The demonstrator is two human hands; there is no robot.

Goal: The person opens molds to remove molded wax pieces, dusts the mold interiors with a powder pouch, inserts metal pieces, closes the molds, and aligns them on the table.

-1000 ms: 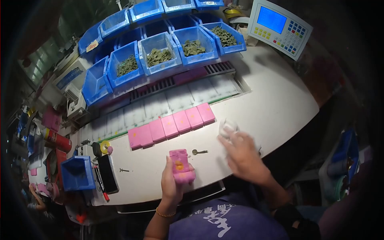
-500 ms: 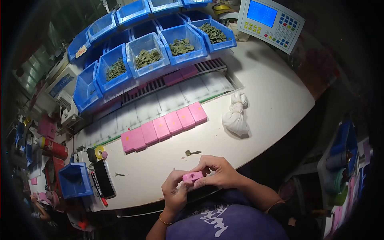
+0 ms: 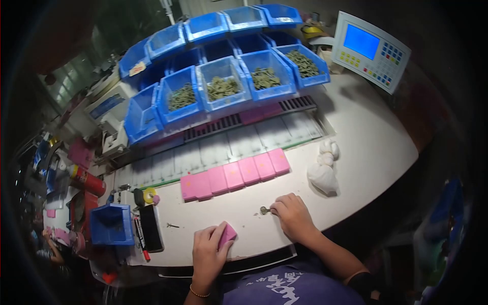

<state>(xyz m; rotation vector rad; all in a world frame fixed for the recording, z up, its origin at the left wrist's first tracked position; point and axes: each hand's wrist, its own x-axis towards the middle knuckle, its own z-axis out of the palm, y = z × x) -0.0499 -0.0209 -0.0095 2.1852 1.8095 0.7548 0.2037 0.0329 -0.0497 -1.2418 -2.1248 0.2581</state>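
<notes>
My left hand point(image 3: 209, 250) is closed around a pink block point(image 3: 228, 235) near the table's front edge. Over the middle of the table, the fingertips of my right hand point(image 3: 294, 216) are pinched at the stem of a small dark-green round piece point(image 3: 264, 210), which appears to lie on the white surface. Just beyond both hands, a slanting row of flat pink blocks point(image 3: 234, 176) lies side by side. A white tied cloth pouch point(image 3: 323, 176) rests to the right of my right hand. Left of my left hand lies a small dark twig-like piece point(image 3: 173, 225).
Blue bins point(image 3: 264, 76), several holding greenish pieces, stand in tiers at the back. A keypad console point(image 3: 370, 50) is at the back right. On the left are a phone point(image 3: 151, 227), a red marker point(image 3: 143, 243) and a blue bin point(image 3: 111, 223).
My hands have moved apart. The left keeps the pink block, while the right has let go of it and reached forward to the round piece's stem. The view has shifted.
</notes>
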